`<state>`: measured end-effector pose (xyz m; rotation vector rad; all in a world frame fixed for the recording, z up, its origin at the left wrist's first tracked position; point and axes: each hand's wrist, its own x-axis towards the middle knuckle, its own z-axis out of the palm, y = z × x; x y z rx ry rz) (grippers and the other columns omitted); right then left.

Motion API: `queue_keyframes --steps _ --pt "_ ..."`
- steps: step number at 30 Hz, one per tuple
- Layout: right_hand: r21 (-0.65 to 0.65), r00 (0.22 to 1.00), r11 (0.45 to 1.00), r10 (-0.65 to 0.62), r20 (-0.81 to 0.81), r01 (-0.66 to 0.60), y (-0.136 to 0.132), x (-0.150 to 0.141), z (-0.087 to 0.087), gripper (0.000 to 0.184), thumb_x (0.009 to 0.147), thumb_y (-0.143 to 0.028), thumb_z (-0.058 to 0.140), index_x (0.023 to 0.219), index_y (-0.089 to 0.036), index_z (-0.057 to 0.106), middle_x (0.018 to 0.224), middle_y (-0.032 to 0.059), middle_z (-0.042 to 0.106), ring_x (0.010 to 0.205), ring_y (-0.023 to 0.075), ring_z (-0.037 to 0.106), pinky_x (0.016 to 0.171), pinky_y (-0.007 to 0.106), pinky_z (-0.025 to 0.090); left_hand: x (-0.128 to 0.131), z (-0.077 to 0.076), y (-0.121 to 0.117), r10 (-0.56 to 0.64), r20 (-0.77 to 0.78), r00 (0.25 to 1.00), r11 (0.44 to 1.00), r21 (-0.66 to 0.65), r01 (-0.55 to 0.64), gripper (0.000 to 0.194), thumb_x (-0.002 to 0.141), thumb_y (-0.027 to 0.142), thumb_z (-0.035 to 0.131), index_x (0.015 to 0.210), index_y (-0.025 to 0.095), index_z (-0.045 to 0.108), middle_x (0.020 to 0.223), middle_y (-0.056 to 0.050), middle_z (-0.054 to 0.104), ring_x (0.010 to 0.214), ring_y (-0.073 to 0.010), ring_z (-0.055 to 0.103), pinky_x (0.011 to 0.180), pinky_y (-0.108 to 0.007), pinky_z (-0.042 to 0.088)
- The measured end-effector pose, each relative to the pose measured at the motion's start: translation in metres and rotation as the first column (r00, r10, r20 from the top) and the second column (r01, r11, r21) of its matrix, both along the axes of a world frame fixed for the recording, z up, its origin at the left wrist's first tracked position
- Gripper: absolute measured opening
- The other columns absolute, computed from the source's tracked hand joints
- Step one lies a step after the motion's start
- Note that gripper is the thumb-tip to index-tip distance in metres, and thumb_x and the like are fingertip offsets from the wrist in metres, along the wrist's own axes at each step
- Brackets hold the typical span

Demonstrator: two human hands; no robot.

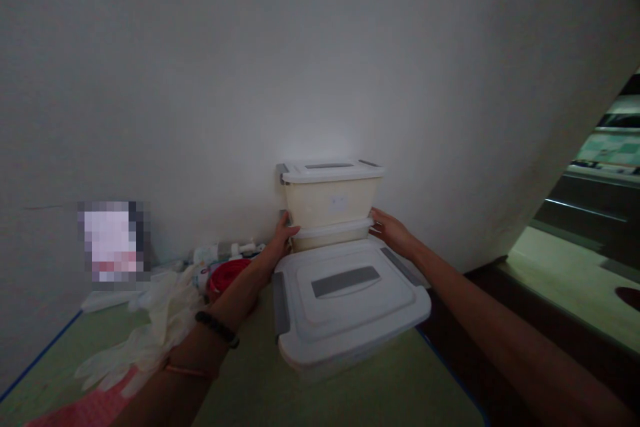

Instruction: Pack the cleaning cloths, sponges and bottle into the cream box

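Two cream storage boxes with white lids stand stacked against the wall. My left hand (286,235) grips the left side of the lower storage box (333,235), thumb at its lid rim. On the opposite side, my right hand (393,232) has its fingers curled at the lid edge of that same box. The upper storage box (330,203) rests on top, its lid carrying a grey handle and grey side clips. Nearer to me, a larger storage box (350,340) with a white lid and grey clips sits on the table; neither hand holds it.
The green table (240,383) has a blue edge. At left lie pale disposable gloves (163,317), a red roll (227,277), white bottles (215,253) and a pink cloth-like item (95,407). A wall (320,67) rises behind; dark floor (465,333) shows at right.
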<state>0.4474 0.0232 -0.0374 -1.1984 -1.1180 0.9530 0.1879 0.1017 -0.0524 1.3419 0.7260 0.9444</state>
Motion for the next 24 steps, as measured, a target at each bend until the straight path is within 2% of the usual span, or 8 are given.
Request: queue_keyframes --steps 4,8,11,18,21,24 --pt "0.064 1.0 0.998 -0.003 0.03 0.002 -0.008 -0.009 0.03 0.035 0.078 -0.042 0.057 0.11 -0.03 0.062 0.123 -0.0009 0.06 0.112 0.0195 0.055 0.098 0.039 0.04 -0.005 0.019 -0.014 0.122 0.042 0.992 0.991 0.048 -0.124 0.071 0.078 0.028 0.055 0.139 0.03 0.019 0.133 -0.004 0.048 0.124 -0.0256 0.043 0.099 -0.041 0.038" --pt "0.128 0.997 0.992 -0.03 0.07 0.021 -0.013 -0.014 0.057 0.034 0.076 -0.041 0.06 0.107 -0.027 0.064 0.12 0.0021 0.062 0.112 0.0218 0.054 0.098 0.042 0.04 -0.013 0.043 -0.031 0.132 0.05 0.99 0.983 0.125 -0.138 0.075 0.075 0.033 0.056 0.14 0.029 0.017 0.144 -0.003 0.035 0.132 -0.0245 0.032 0.105 -0.037 0.032" --pt "0.165 0.994 0.985 -0.061 0.094 0.045 -0.017 -0.016 0.071 0.035 0.076 -0.041 0.061 0.107 -0.026 0.065 0.118 0.0038 0.063 0.111 0.0233 0.055 0.097 0.044 0.041 -0.02 0.057 -0.04 0.128 0.031 0.991 0.974 0.186 -0.131 0.08 0.073 0.033 0.06 0.14 0.028 0.018 0.148 -0.003 0.027 0.135 -0.025 0.026 0.107 -0.036 0.028" --pt "0.205 0.993 0.979 -0.037 0.116 0.013 -0.035 -0.028 0.078 0.034 0.077 -0.042 0.06 0.107 -0.028 0.065 0.119 0.0019 0.063 0.108 0.0226 0.058 0.096 0.044 0.042 -0.033 0.081 -0.069 0.141 -0.018 0.99 0.944 0.303 -0.129 0.087 0.072 0.03 0.063 0.143 0.023 0.012 0.149 -0.008 0.023 0.133 -0.0255 0.027 0.111 -0.036 0.017" --pt "0.213 0.991 0.977 -0.018 0.133 -0.011 -0.046 -0.033 0.081 0.034 0.077 -0.045 0.06 0.105 -0.026 0.067 0.12 0.0023 0.063 0.108 0.0233 0.058 0.096 0.045 0.042 -0.036 0.092 -0.085 0.14 -0.063 0.988 0.947 0.301 -0.115 0.092 0.072 0.028 0.063 0.144 0.024 0.006 0.147 -0.009 0.027 0.13 -0.027 0.032 0.11 -0.039 0.02" --pt "0.227 0.988 0.974 -0.008 0.155 -0.028 -0.057 -0.037 0.087 0.036 0.077 -0.048 0.06 0.104 -0.025 0.068 0.118 0.0029 0.064 0.107 0.0239 0.058 0.097 0.045 0.042 -0.036 0.099 -0.099 0.143 -0.045 0.989 0.939 0.321 -0.121 0.094 0.07 0.024 0.062 0.143 0.024 0.003 0.144 -0.01 0.03 0.126 -0.0273 0.038 0.108 -0.041 0.024"
